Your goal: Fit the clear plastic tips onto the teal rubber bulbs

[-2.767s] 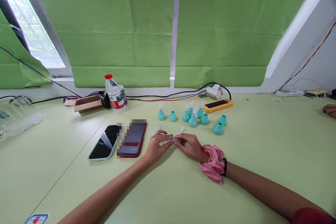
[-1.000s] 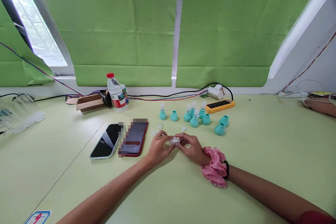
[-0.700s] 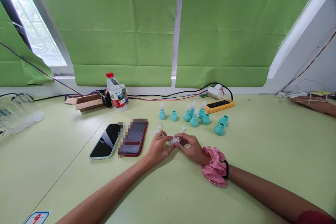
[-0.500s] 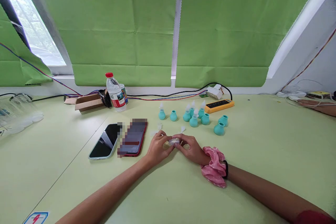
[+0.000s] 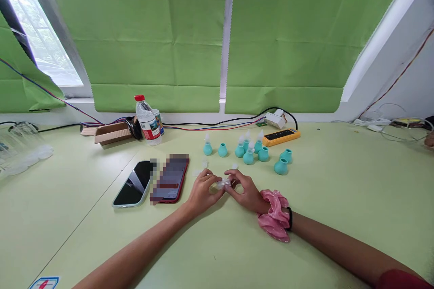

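Both my hands meet low over the table [image 5: 217, 244], fingertips together. My left hand [image 5: 202, 192] and right hand [image 5: 246, 191] pinch a small clear plastic piece [image 5: 224, 184] between them, fingers drawn narrow around it; it sits just above the tabletop, and I cannot tell its exact shape. A pink scrunchie [image 5: 273, 220] and a black band [image 5: 290, 218] are on my right wrist. Just beyond my fingers lie a few more clear bits [image 5: 205, 164]. Further back stands a cluster of teal bulbs [image 5: 249, 154], some with clear tips, near a yellow power strip [image 5: 281, 135]. To my left lie two phones [image 5: 151, 182] side by side, and a water bottle [image 5: 147, 120] beside a cardboard box [image 5: 110, 133].
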`<state>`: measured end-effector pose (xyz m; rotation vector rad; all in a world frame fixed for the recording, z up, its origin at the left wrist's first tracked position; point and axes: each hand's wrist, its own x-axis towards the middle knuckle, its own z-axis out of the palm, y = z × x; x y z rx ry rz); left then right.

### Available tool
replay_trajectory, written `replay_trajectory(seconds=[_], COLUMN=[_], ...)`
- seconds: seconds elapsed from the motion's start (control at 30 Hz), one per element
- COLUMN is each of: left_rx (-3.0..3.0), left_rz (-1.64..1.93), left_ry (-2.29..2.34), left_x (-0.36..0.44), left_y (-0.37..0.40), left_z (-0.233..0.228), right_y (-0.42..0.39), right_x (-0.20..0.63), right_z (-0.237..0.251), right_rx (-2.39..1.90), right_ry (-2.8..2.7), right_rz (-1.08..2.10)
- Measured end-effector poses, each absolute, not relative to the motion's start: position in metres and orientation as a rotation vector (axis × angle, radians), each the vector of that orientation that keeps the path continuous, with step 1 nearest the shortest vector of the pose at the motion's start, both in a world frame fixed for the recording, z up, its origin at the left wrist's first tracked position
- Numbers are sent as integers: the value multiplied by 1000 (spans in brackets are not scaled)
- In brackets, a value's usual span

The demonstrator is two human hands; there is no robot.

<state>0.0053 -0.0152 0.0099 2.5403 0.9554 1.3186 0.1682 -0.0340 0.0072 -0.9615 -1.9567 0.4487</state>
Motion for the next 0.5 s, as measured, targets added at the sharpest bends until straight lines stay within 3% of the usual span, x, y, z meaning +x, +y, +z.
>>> replay_trajectory(seconds=[0.33,0.5], left_rx=[2554,2594], left_rz=[1220,1192], left_ry=[1018,1042], left_x=[2,4], left_y=[-13,-14], left_z=[6,7], right_y=[-22,-18], right_x=[249,296], right_z=[35,18], right_rx=[-1056,-1490], right_ry=[-1804,-1628], right_rz=[-467,-578])
